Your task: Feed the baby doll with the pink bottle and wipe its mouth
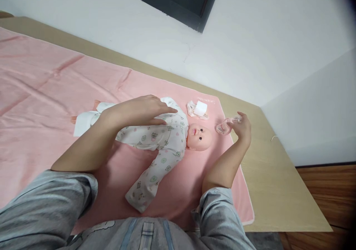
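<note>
A baby doll (198, 137) lies on its back on a pink blanket, head to the right, dressed in a white printed top (169, 142) and white trousers. Over its chest is my left hand (147, 111), fingers stretched out and holding nothing; I cannot tell whether it touches the cloth. My right hand (242, 126) has its fingers round the narrow end of a clear bottle (223, 127), just past the doll's head. The bottle is tilted, its wider end towards the doll. Part of the doll's body is hidden behind my left forearm.
Beside the doll's head sits a small clear plastic packet with a white block (200, 108). The pink blanket (50, 94) covers much of a light wooden table (278, 183). A white wall with a dark-framed window (191, 5) stands behind.
</note>
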Action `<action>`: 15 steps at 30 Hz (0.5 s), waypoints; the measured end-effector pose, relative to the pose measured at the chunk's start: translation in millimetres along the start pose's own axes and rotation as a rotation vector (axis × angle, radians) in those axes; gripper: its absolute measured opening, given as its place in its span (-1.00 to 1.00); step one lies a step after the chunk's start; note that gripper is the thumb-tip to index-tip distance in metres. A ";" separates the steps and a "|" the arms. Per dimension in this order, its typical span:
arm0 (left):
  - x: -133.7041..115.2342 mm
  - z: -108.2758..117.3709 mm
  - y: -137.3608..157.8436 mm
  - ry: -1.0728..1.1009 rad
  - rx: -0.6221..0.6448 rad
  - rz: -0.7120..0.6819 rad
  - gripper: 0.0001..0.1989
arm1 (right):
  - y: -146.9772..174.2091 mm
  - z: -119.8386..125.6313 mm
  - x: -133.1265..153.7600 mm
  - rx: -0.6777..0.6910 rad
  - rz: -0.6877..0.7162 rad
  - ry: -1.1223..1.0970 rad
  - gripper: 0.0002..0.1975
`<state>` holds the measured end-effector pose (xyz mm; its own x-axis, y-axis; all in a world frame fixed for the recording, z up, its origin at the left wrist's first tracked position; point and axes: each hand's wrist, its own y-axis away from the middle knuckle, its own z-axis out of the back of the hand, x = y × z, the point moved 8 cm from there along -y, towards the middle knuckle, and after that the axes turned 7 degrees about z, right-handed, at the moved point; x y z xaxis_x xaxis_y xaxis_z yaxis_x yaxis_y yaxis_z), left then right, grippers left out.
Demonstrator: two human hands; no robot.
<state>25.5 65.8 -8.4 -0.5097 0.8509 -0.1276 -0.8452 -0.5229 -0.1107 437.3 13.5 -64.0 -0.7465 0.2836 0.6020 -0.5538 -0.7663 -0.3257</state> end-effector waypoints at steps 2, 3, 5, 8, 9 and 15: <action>-3.0 0.8 -0.7 0.012 -0.023 -0.029 -0.57 | 1.6 8.4 9.2 -0.039 0.042 -0.014 -0.19; -5.7 1.2 -1.6 0.014 -0.046 -0.052 -0.57 | 3.6 13.7 17.3 -0.060 0.077 -0.033 -0.20; -13.8 2.4 -4.2 0.025 -0.121 -0.107 -0.56 | 10.1 24.2 41.1 -0.095 0.174 -0.097 -0.21; -28.0 6.8 -8.6 0.095 -0.290 -0.153 -0.56 | 25.2 31.1 92.2 -0.101 0.355 -0.229 -0.24; -31.7 8.9 -9.5 0.134 -0.350 -0.151 -0.55 | 31.5 29.3 111.3 -0.090 0.413 -0.277 -0.24; -36.3 21.2 -6.3 0.294 -0.592 -0.058 -0.34 | 83.0 -13.4 215.5 0.054 0.638 -0.496 -0.26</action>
<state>45.9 39.2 17.9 -0.3298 0.8730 -0.3593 -0.5964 -0.4877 -0.6375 225.6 18.7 29.0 -0.6552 -0.4969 0.5691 -0.0484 -0.7241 -0.6880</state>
